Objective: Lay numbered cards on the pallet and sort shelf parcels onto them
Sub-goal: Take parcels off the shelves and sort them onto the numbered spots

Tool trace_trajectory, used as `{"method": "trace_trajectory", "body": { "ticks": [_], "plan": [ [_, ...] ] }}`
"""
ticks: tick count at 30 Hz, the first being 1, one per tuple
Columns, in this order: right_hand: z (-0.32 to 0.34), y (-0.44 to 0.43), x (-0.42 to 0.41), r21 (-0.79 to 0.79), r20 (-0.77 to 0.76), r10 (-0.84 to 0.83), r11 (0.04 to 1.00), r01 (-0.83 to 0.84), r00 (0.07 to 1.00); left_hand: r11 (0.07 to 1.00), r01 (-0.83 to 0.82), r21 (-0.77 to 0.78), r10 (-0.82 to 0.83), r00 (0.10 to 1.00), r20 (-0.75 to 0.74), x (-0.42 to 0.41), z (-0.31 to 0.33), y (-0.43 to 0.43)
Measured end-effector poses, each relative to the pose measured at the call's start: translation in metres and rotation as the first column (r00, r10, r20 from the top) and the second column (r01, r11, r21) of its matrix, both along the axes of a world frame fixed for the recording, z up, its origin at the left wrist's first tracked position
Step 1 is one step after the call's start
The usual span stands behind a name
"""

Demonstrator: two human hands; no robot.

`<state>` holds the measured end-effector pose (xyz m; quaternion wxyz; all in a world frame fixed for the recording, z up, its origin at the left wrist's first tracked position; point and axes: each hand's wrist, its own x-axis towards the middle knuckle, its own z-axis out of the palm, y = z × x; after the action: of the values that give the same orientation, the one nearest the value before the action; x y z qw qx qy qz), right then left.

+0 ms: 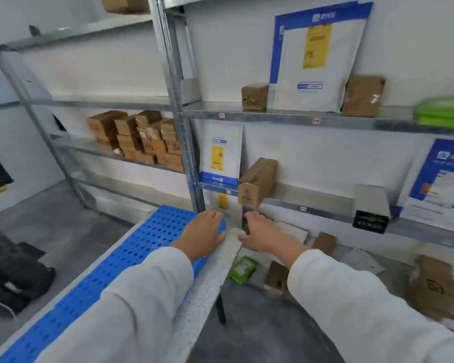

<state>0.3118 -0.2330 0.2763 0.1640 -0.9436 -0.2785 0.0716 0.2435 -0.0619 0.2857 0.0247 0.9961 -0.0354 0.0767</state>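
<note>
The blue perforated pallet (116, 258) lies along the bench (207, 284), its far end close to the metal rack (180, 127). Our left hand (202, 231) is palm down over the pallet's far right corner, fingers straight and held together, gripping nothing; we cannot tell whether it presses on the plastic. Our right hand (265, 231) reaches forward just beside it, past the bench's speckled edge, fingers straight and thumb spread toward the left hand, also holding nothing. Both sleeves are white.

Just beyond the hands, a brown box (257, 182) stands tilted at the front of the middle shelf, beside an upright white and blue mailer (220, 153). On the lowest shelf, under our right arm, lie a green packet (243, 268) and several small brown parcels (275, 279), with a larger brown carton (433, 286) further right. The upper shelf holds a tall mailer (317, 61) leaning on the wall between two brown boxes, and a green bag (443, 111) at the far right. On the rack to the left sits a stack of cartons (139, 140).
</note>
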Motion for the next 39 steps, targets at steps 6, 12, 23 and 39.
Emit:
{"method": "trace_trajectory", "body": {
  "ticks": [6, 12, 23, 39],
  "plan": [
    [-0.024, -0.1, 0.026, -0.024, -0.073, -0.168, 0.986, 0.166, 0.983, 0.989, 0.147, -0.036, -0.148, 0.988, -0.044, 0.06, -0.027, -0.085],
    [-0.043, -0.187, 0.036, -0.026, -0.104, -0.315, 0.949, 0.314, 0.943, 0.967, 0.224, -0.125, -0.239, 0.963, -0.127, 0.089, -0.053, -0.159],
    [-0.092, -0.255, 0.047, -0.119, -0.247, -0.493, 0.87, 0.479, 0.834, 0.882, 0.419, -0.214, -0.458, 0.87, -0.185, 0.14, -0.103, -0.235],
    [-0.167, -0.255, 0.17, -0.311, -0.236, -0.626, 0.773, 0.553, 0.743, 0.84, 0.391, -0.377, -0.506, 0.815, -0.281, 0.3, -0.204, -0.231]
  ]
}}
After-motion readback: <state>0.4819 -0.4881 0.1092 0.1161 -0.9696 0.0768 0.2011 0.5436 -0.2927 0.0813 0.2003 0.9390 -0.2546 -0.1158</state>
